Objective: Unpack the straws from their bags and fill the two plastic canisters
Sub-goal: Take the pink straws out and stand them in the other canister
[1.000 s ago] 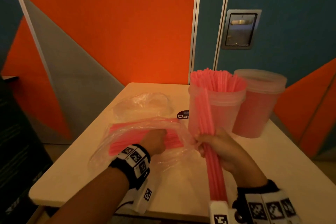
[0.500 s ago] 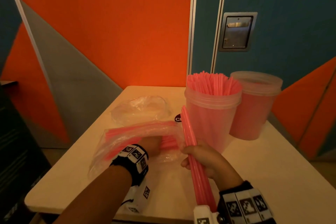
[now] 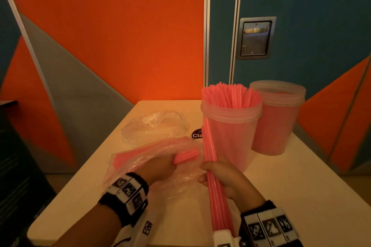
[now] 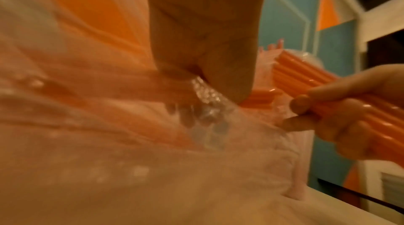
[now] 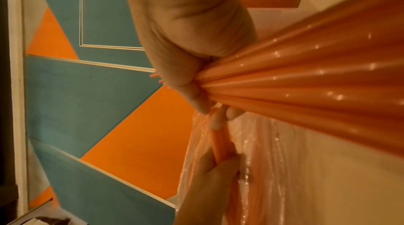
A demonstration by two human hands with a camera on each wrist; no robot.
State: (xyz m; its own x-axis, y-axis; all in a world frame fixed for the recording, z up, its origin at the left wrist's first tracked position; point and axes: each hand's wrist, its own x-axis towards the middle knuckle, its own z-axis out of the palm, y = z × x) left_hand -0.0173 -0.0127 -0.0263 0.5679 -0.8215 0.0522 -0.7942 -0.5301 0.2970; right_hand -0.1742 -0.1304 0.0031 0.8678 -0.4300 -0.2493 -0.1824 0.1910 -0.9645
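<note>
My right hand [image 3: 217, 176] grips a bundle of pink straws [image 3: 212, 168] that points up beside the near canister [image 3: 230, 132], which is packed with straws and stands open. The far canister [image 3: 277, 118] holds straws too and has its lid on. My left hand [image 3: 160, 166] is inside a clear plastic bag [image 3: 140, 158] on the table and holds a few pink straws [image 3: 185, 156] whose ends poke out of the bag's mouth. In the right wrist view my right hand [image 5: 196, 80] is curled round the straw bundle [image 5: 306, 82]; in the left wrist view my left hand [image 4: 207, 56] is wrapped in bag film.
An empty crumpled clear bag [image 3: 152, 126] lies farther back on the table [image 3: 301, 196]. A round dark sticker [image 3: 196, 134] sits by the near canister. The table stands against an orange, grey and blue wall with a metal plate [image 3: 255, 38].
My right hand with its straw bundle has come back toward the bag's mouth and lower. My left hand has slid a few straws out of the bag's opening.
</note>
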